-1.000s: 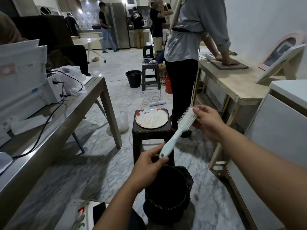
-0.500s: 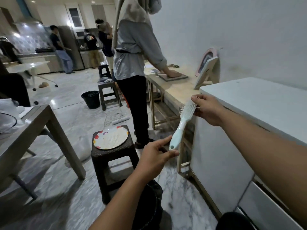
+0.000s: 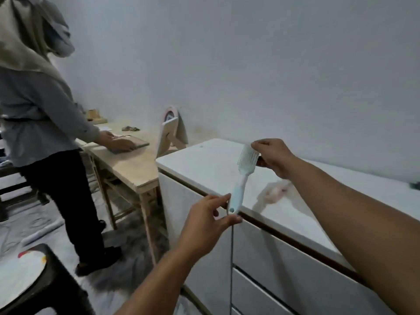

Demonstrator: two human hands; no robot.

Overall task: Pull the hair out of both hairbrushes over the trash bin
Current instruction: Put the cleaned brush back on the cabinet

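Brush held at both ends above a white cabinet.

The left hand point(image 3: 210, 215) pinches the pale blue handle end of the brush point(image 3: 242, 178), grip clamped on it between thumb and fingers. The right hand point(image 3: 273, 156) has its grip closed on the bristled head, fingertips at its far tip. The brush tilts up and right over the near edge of the cabinet point(image 3: 204, 160). At left, a person point(image 3: 43, 123) leans on a wooden table point(image 3: 136, 164); a stool point(image 3: 52, 289) carries a plate point(image 3: 20, 271).
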